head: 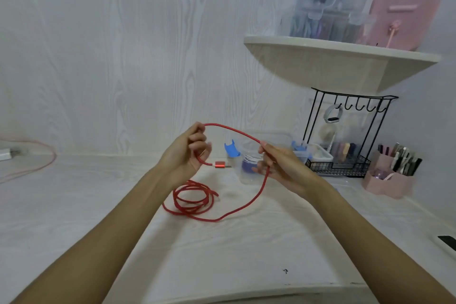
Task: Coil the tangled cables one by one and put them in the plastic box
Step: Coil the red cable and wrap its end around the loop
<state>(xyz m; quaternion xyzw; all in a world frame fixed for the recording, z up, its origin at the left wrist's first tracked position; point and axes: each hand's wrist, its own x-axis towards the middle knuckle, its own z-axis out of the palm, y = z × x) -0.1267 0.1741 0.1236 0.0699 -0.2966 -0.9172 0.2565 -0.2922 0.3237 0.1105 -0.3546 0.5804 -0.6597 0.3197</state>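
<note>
Head view: the left hand [188,153] and the right hand [274,164] both pinch the red cable [257,195], box [249,164] just behind. The loose heap on the desk [98,205] may knot when pulled.

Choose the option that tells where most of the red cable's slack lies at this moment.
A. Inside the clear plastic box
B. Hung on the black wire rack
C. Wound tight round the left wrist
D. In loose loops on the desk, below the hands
D: the red cable lies in loose loops on the desk, while the left hand and right hand hold only one raised arc.
</note>
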